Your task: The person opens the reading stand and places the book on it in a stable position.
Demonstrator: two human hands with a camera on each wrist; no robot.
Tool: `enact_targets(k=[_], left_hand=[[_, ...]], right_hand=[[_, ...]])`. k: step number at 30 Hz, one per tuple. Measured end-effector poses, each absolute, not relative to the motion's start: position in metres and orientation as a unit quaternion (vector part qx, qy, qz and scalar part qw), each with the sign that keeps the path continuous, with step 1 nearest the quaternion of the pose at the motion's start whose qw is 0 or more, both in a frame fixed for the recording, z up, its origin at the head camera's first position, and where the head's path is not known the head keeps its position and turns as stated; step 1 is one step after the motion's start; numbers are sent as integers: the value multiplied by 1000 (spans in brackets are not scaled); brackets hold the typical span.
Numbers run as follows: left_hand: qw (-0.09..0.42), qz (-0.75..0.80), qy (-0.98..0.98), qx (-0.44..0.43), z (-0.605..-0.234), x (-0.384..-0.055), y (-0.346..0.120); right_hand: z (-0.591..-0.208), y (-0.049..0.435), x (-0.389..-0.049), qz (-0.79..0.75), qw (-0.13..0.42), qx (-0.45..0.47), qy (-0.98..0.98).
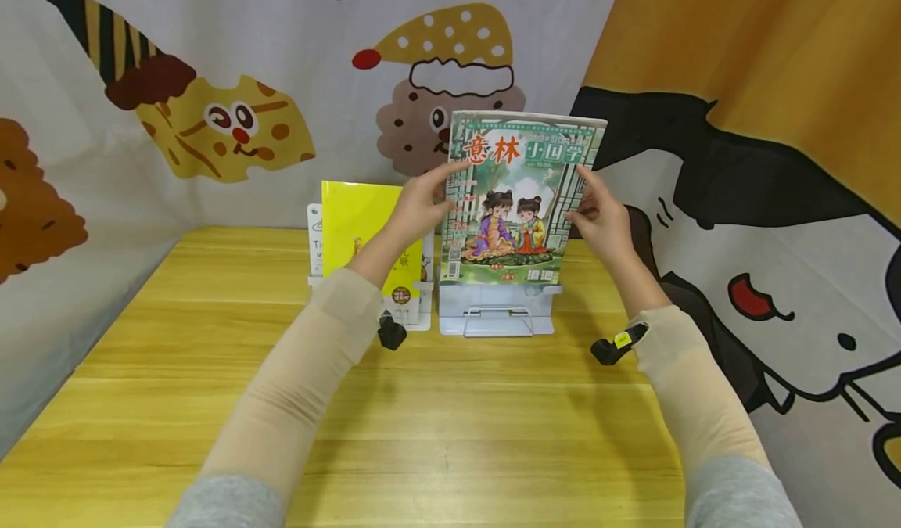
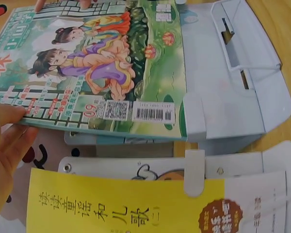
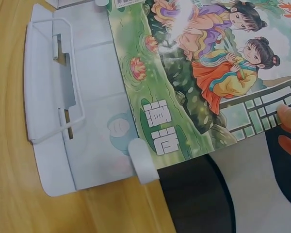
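Observation:
A green illustrated magazine point(image 1: 521, 192) with two drawn children on its cover stands upright on a white metal book stand point(image 1: 493, 301). My left hand point(image 1: 422, 203) pinches its left edge, one finger on the front cover. On the opposite side, my right hand point(image 1: 607, 219) pinches the right edge between thumb and fingers. The magazine's bottom edge sits above the stand's base, beside the small white side clips point(image 3: 143, 160), as the right wrist view shows. Fingers behind the cover are hidden.
Left of the magazine, a yellow book point(image 1: 355, 219) rests on a second white stand point(image 2: 242, 160), close alongside the first. Both stand on a wooden table point(image 1: 450, 426). A cartoon-printed cloth point(image 1: 274, 43) hangs behind the table and along its right side.

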State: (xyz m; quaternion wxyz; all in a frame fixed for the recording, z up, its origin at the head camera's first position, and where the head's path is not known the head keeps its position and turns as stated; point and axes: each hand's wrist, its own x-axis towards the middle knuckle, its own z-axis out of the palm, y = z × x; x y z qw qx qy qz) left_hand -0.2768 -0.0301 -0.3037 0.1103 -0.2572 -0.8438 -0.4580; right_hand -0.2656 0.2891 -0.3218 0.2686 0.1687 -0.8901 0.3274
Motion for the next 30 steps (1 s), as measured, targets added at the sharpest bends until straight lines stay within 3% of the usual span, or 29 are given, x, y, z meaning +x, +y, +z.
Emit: enact_targets(k=[6, 30], left_hand=[[131, -462, -832, -278, -310, -277, -27], [68, -484, -840, -236, -367, -269, -26]], right_hand=[[-330, 291, -264, 329, 275, 162, -889], [-383, 299, -258, 342, 196, 161, -905]])
